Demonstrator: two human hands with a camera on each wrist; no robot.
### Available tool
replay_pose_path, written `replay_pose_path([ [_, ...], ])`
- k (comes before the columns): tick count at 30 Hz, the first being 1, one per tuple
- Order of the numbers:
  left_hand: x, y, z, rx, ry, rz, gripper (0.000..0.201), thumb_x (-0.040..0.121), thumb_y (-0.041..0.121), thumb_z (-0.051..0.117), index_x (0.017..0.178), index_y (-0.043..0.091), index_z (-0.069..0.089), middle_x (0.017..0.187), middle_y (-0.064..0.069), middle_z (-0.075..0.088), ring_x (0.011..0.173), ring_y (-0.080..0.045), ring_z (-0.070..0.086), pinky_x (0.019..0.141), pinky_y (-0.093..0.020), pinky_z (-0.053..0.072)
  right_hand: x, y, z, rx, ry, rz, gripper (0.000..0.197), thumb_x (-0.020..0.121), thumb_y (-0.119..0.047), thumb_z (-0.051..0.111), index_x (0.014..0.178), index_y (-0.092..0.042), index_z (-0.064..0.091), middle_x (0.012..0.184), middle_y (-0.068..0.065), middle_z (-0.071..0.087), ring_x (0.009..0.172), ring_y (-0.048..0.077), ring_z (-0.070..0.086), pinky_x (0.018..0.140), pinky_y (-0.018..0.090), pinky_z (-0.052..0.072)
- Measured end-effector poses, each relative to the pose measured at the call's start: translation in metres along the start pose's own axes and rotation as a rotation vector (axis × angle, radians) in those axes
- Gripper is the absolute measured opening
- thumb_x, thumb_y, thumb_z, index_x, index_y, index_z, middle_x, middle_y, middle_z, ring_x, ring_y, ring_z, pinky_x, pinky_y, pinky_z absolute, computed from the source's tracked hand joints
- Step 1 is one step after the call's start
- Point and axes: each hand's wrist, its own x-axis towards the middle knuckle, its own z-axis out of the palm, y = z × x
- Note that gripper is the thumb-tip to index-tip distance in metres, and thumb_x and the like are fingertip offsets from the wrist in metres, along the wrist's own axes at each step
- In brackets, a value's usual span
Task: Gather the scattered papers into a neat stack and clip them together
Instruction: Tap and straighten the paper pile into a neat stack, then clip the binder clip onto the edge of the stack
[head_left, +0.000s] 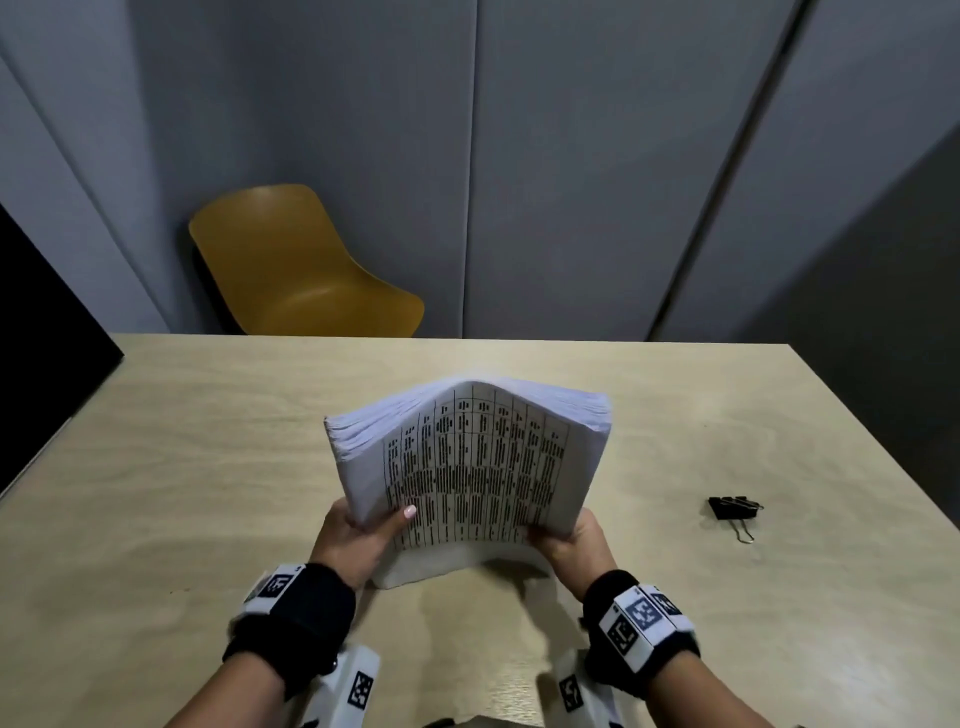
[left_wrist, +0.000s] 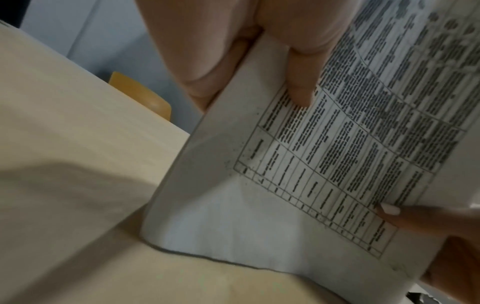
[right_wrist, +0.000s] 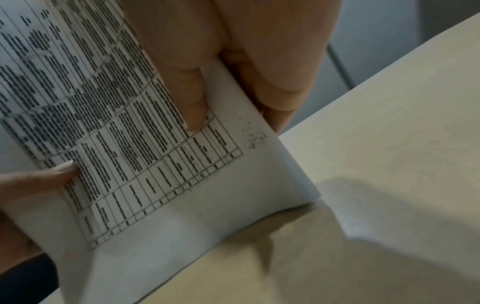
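A thick stack of white papers (head_left: 470, 462) with a printed table on its front sheet stands on its lower edge on the table, bowed toward me. My left hand (head_left: 363, 530) grips its left side, thumb on the front sheet, and my right hand (head_left: 569, 538) grips its right side. The left wrist view shows the paper stack (left_wrist: 298, 164) with my left hand (left_wrist: 262, 67) pinching its edge; the right wrist view shows the paper stack (right_wrist: 145, 156) pinched by my right hand (right_wrist: 228, 78). A black binder clip (head_left: 733, 509) lies on the table to the right, apart from both hands.
The light wooden table (head_left: 208, 441) runs to a far edge, with a yellow chair (head_left: 296, 270) behind it against grey wall panels. A dark panel (head_left: 41, 322) stands at the table's left.
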Motion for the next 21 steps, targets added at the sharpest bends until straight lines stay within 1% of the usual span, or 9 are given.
replay_pose_path([
  [3, 0.007, -0.003, -0.003, 0.109, 0.017, -0.014, 0.012, 0.076, 0.005, 0.069, 0.068, 0.004, 0.061, 0.058, -0.001, 0.06, 0.061, -0.019, 0.056, 0.056, -0.023, 0.044, 0.0, -0.002, -0.001, -0.016, -0.014, 0.083, 0.023, 0.076, 0.001, 0.069, 0.069, -0.02, 0.063, 0.059, -0.01, 0.068, 0.061, 0.002, 0.064, 0.064, 0.026, 0.053],
  [6, 0.019, -0.009, -0.011, 0.187, -0.092, -0.098, 0.009, 0.076, 0.01, 0.071, 0.078, 0.004, 0.064, 0.061, 0.001, 0.065, 0.063, -0.02, 0.056, 0.057, -0.022, 0.045, -0.003, -0.005, -0.008, -0.005, -0.112, 0.14, 0.022, 0.074, -0.003, 0.072, 0.085, -0.014, 0.057, 0.077, 0.001, 0.067, 0.069, 0.017, 0.065, 0.067, 0.03, 0.055],
  [8, 0.022, -0.014, -0.011, 0.226, -0.171, -0.218, 0.024, 0.076, 0.009, 0.07, 0.098, 0.0, 0.063, 0.086, -0.008, 0.069, 0.078, -0.022, 0.061, 0.068, -0.022, 0.047, -0.005, -0.001, -0.009, -0.005, -0.161, 0.224, 0.032, 0.073, 0.0, 0.072, 0.096, -0.013, 0.054, 0.085, 0.006, 0.067, 0.072, 0.018, 0.065, 0.069, 0.032, 0.056],
  [10, 0.019, -0.023, -0.009, 0.223, -0.217, -0.346, 0.035, 0.077, 0.003, 0.069, 0.109, -0.005, 0.058, 0.103, -0.013, 0.064, 0.091, -0.022, 0.06, 0.083, -0.025, 0.045, -0.009, 0.01, -0.007, -0.11, -0.213, 0.313, 0.039, 0.074, -0.002, 0.072, 0.106, -0.012, 0.053, 0.093, 0.008, 0.067, 0.077, 0.02, 0.066, 0.07, 0.03, 0.057],
  [12, 0.013, -0.041, -0.007, 0.248, -0.224, -0.431, 0.053, 0.071, 0.011, 0.075, 0.115, -0.008, 0.054, 0.115, -0.014, 0.062, 0.1, -0.024, 0.059, 0.092, -0.028, 0.042, -0.014, 0.025, -0.004, -0.257, -0.259, 0.371, 0.044, 0.074, -0.01, 0.072, 0.114, -0.011, 0.054, 0.101, 0.009, 0.069, 0.085, 0.022, 0.067, 0.072, 0.029, 0.055],
  [14, 0.007, -0.052, -0.005, 0.308, -0.233, -0.483, 0.059, 0.07, 0.015, 0.077, 0.118, -0.008, 0.052, 0.119, -0.017, 0.061, 0.104, -0.025, 0.059, 0.094, -0.028, 0.04, -0.021, 0.033, -0.006, -0.33, -0.251, 0.398, 0.039, 0.074, -0.019, 0.069, 0.111, -0.015, 0.058, 0.101, 0.006, 0.07, 0.087, 0.02, 0.067, 0.071, 0.027, 0.053],
  [18, 0.006, -0.06, -0.002, 0.356, -0.25, -0.507, 0.039, 0.077, 0.003, 0.069, 0.111, -0.01, 0.058, 0.11, -0.018, 0.064, 0.093, -0.019, 0.057, 0.085, -0.024, 0.038, -0.021, 0.03, -0.023, -0.479, -0.228, 0.394, 0.014, 0.076, -0.028, 0.065, 0.084, -0.019, 0.057, 0.084, 0.001, 0.065, 0.076, 0.019, 0.062, 0.067, 0.024, 0.048],
  [19, 0.007, -0.061, -0.002, 0.365, -0.255, -0.508, 0.037, 0.077, 0.003, 0.069, 0.111, -0.009, 0.058, 0.108, -0.016, 0.064, 0.092, -0.019, 0.057, 0.085, -0.025, 0.038, -0.017, 0.033, -0.03, -0.515, -0.168, 0.41, 0.013, 0.077, -0.029, 0.065, 0.078, -0.02, 0.056, 0.081, 0.002, 0.065, 0.075, 0.02, 0.062, 0.067, 0.024, 0.048],
  [21, 0.009, -0.064, -0.004, 0.387, -0.257, -0.499, 0.039, 0.076, 0.003, 0.07, 0.111, -0.009, 0.057, 0.1, -0.012, 0.062, 0.091, -0.02, 0.057, 0.085, -0.026, 0.038, -0.006, 0.037, -0.045, -0.456, 0.09, 0.444, 0.016, 0.078, -0.031, 0.065, 0.071, -0.021, 0.054, 0.081, 0.007, 0.067, 0.079, 0.024, 0.065, 0.071, 0.026, 0.05],
])
